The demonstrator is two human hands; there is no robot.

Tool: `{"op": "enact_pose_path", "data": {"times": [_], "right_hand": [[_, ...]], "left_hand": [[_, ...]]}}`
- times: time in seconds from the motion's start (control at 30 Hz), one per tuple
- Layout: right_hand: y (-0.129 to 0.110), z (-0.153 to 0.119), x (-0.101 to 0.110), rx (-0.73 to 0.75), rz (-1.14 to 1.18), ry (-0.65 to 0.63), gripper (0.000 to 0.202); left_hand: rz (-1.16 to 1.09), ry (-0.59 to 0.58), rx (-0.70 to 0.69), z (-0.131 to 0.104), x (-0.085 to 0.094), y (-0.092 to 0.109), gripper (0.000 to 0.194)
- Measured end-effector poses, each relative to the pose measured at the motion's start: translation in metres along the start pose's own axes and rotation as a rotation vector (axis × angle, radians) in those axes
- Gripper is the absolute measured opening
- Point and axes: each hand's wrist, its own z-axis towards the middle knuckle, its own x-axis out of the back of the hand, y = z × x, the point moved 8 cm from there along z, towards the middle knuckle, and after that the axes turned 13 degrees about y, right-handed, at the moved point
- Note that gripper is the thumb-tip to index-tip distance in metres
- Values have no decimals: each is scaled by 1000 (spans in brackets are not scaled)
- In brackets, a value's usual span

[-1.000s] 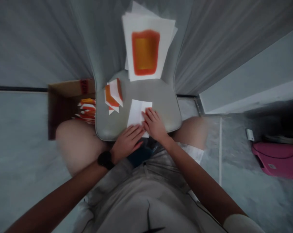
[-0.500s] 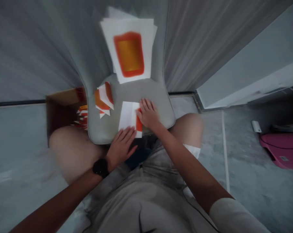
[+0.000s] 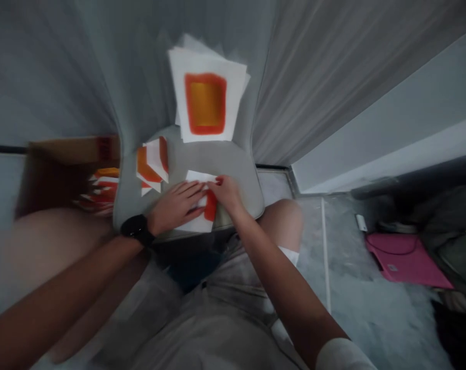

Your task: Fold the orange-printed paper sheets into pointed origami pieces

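A partly folded sheet of white paper [image 3: 210,206] with an orange-red strip lies on the grey chair seat [image 3: 233,154]. My left hand [image 3: 177,205], a black watch at its wrist, rests flat over the sheet's left and middle part with fingers stretched out. At the upper right edge of the sheet, my right hand [image 3: 226,192] has its fingers curled and closed on the paper. Left of the sheet sit folded orange-and-white paper pieces [image 3: 153,162]. A stack of white sheets [image 3: 181,103] printed with an orange and yellow block leans against the chair back.
A cardboard box [image 3: 63,149] stands on the floor to the left, holding several orange-and-white folded papers [image 3: 105,187]. On the floor at right lie a pink flat object [image 3: 406,259] with a dark cable and a small white item [image 3: 360,222]. Grey curtain [image 3: 310,77] hangs behind the chair.
The view has shifted. My left hand has slid up and left from the sheet's lower edge onto its middle. My right hand has gone from lying flat to fingers closed at the paper's edge.
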Motion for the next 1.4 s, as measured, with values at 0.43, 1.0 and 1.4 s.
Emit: {"op": "enact_pose_path", "data": {"times": [0.43, 1.0, 1.4], "right_hand": [[-3, 28, 0, -64, 147, -269, 28], [3, 71, -2, 220, 100, -22, 24], [10, 66, -2, -37, 120, 88, 18]], "left_hand": [[122, 63, 112, -8, -2, 8, 51], [-3, 75, 74, 58, -13, -27, 40], [2, 87, 196, 67, -21, -40, 40]]}}
